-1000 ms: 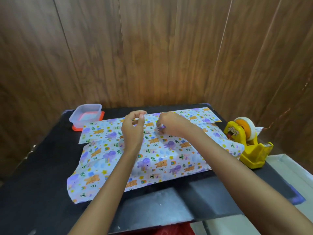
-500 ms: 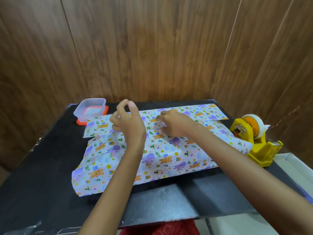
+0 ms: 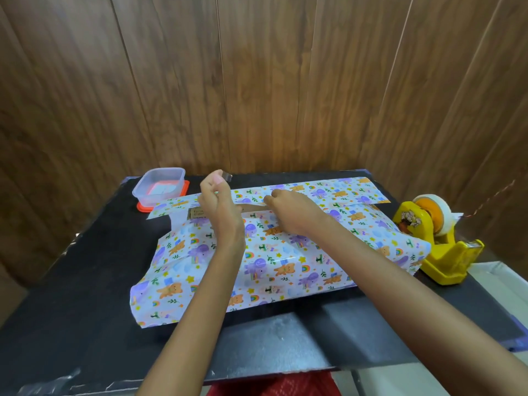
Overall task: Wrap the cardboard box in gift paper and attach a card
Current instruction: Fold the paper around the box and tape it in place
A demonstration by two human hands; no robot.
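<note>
Two hands work over the middle of the black table (image 3: 71,281), where the cardboard box (image 3: 196,214) lies under patterned gift paper (image 3: 271,261). Only a brown sliver of the box shows, between the near flap folded over it and the far flap lying flat toward the table's far edge. The left hand (image 3: 218,208) is raised above the box, thumb and fingertip pinched together on a small strip of clear tape (image 3: 227,176). The right hand (image 3: 294,214) rests on the near flap's edge with its fingers bent down; whether they pinch or merely press the paper cannot be told. A yellow tape dispenser (image 3: 440,250) stands at the right edge. A clear plastic container (image 3: 160,184) sits near the far left corner.
</note>
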